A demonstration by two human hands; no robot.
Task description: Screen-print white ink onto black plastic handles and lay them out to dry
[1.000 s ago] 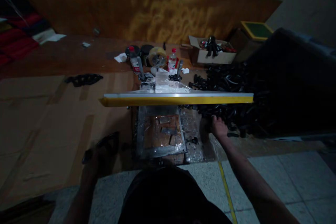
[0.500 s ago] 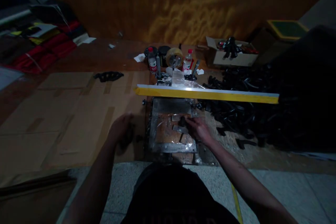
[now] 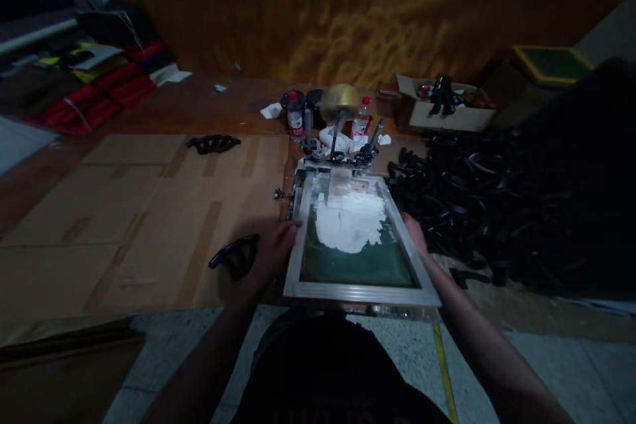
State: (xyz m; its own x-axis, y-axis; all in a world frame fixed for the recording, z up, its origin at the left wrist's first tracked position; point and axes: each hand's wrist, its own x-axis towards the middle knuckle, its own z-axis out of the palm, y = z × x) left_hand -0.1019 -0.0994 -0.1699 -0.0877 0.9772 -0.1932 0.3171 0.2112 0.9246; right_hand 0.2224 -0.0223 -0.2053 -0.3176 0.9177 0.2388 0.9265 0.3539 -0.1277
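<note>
A screen printing frame (image 3: 360,293) with a pale metal border lies over the work spot in front of me. White paste (image 3: 348,222) covers the upper part of its dark green mesh. At the frame's left edge is my left hand (image 3: 278,246), its fingers closed against the border. My right hand (image 3: 415,233) is at the right edge, with the border hiding part of its fingers. Left of my left hand, a black slotted plastic piece (image 3: 234,257) rests on the cardboard. The base under the frame is mostly hidden.
Another black slotted piece (image 3: 213,144) lies farther up the cardboard (image 3: 163,212). A large heap of black parts (image 3: 462,179) is on the right. Bottles with red caps (image 3: 295,116) and a tape roll (image 3: 340,99) stand behind the frame, and an open carton (image 3: 447,112) sits back right.
The raised frame has swung down flat over the base. My left hand has left the black piece on the cardboard and moved right; my right hand has moved from the base to the frame's right edge.
</note>
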